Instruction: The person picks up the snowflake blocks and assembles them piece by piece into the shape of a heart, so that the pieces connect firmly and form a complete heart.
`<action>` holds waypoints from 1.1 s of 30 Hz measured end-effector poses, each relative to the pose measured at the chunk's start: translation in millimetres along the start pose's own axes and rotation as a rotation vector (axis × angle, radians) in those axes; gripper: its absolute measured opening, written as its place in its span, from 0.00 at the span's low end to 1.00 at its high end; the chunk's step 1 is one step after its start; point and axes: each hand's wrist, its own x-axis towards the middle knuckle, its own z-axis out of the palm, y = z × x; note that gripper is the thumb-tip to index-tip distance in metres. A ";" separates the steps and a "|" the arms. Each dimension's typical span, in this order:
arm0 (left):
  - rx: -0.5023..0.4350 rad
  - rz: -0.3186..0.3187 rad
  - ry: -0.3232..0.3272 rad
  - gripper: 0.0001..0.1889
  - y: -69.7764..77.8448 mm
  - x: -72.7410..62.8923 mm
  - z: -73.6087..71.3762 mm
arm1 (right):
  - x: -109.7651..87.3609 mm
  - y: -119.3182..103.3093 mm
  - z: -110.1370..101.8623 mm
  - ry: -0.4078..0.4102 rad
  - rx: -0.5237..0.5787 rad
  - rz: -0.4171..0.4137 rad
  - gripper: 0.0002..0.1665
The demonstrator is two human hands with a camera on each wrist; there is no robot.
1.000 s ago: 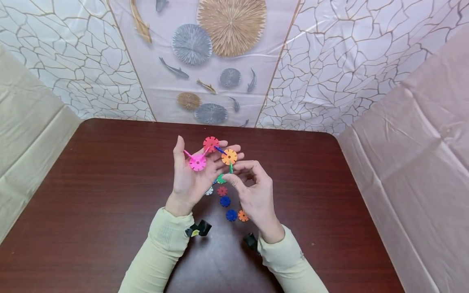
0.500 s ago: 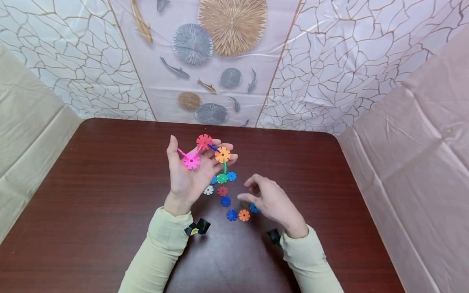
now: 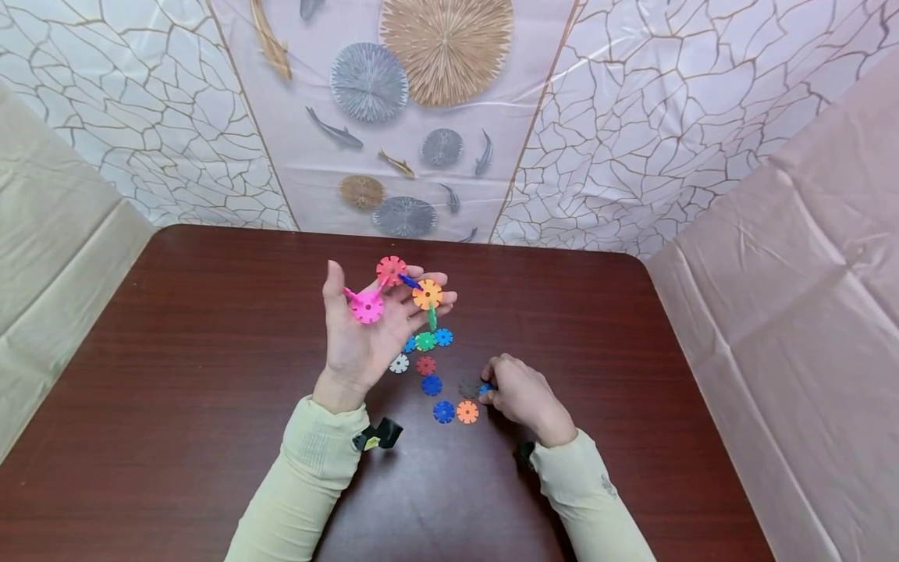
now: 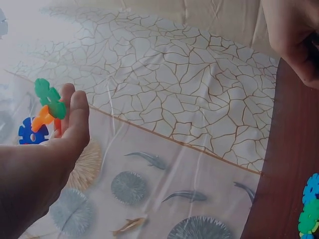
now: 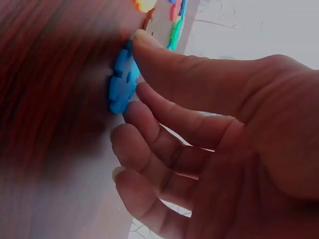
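My left hand [image 3: 365, 343] lies palm up above the table, fingers extended. Across its palm and fingers rests a chain of interlocking notched discs [image 3: 368, 307]: pink, red, blue, orange and green pieces slotted together at angles. The left wrist view shows the chain's green disc [image 4: 50, 98] beside the fingers. Lower right, my right hand [image 3: 527, 400] reaches down to the tabletop. Its thumb and fingertips pinch a light blue notched disc [image 5: 124, 79] by the edges, close over the wood. In the head view the hand partly covers this disc.
Loose discs lie on the dark wooden table [image 3: 211, 390]: a grey-brown one [image 3: 468, 387], an orange one [image 3: 467, 412], dark blue ones [image 3: 444, 412], a red one [image 3: 425, 365], a white one [image 3: 399, 363] and a green one [image 3: 425, 341]. Patterned cloth walls [image 3: 632, 140] surround the table.
My right hand has left the chain's green end, moved down and right, and taken hold of the light blue disc. The left hand has shifted slightly left with the chain.
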 end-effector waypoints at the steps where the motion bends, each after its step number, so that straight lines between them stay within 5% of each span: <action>1: 0.018 0.000 0.000 0.42 0.2 0.2 0.0 | 1.1 0.9 0.5 -0.002 0.002 0.006 0.12; 5: 0.098 0.001 0.021 0.36 1.2 0.7 1.7 | 4.6 3.7 2.1 -0.017 0.036 0.023 0.10; 11: 0.161 0.012 0.031 0.39 1.6 0.6 2.5 | 6.0 7.1 3.2 -0.021 0.164 -0.001 0.08; 20: 0.135 0.034 0.054 0.39 2.6 0.0 3.6 | -4.7 -8.2 -15.1 0.001 0.706 -0.234 0.10; 33: 0.208 0.050 0.058 0.37 2.5 -1.2 7.1 | -28.9 -49.6 -42.0 0.157 1.257 -0.340 0.20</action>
